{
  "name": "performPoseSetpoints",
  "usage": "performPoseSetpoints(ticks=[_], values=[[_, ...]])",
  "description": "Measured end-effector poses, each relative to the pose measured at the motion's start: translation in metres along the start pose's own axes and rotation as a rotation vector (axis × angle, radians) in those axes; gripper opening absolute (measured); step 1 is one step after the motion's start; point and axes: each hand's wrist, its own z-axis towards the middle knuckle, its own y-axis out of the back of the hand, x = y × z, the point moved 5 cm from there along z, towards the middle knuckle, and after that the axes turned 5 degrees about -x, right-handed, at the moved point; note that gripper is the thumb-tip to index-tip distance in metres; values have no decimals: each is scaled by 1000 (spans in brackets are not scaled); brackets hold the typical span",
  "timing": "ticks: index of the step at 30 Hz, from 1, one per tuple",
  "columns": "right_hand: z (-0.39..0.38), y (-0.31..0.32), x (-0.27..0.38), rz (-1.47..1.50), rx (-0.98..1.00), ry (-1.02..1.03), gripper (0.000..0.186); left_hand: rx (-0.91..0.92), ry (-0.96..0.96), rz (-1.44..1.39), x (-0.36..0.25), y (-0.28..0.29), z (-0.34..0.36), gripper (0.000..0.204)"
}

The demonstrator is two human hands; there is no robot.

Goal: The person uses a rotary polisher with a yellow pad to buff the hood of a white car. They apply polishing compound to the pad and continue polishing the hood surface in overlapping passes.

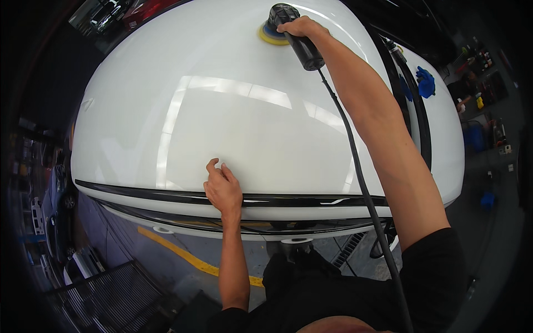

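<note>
My right hand (298, 26) grips a black corded polisher (305, 51) at the far side of a white car roof (133, 111). The polisher's yellow-and-blue pad (269, 38) is on the paint, and its cord hangs down past my right forearm. My left hand (222, 186) is at the near edge of the roof, just above the dark trim strip (150, 195), its fingers bent and apart with nothing in them. Whether its fingertips touch the paint I cannot tell.
Blue cloths (425, 83) lie beside black rails at the car's right. Other cars (58, 208) and a slatted metal panel (105, 291) are at the left. Below is a floor with a yellow line (183, 255). Shelved items (480, 102) are at the right.
</note>
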Motion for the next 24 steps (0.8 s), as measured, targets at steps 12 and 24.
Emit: performPoseSetpoints(ticks=[12, 24], values=[[37, 21, -99, -8, -36, -95, 81, 27, 66, 25, -5, -4, -1, 25], [24, 51, -176, -17, -70, -114, 85, -10, 32, -33, -9, -2, -4, 23]])
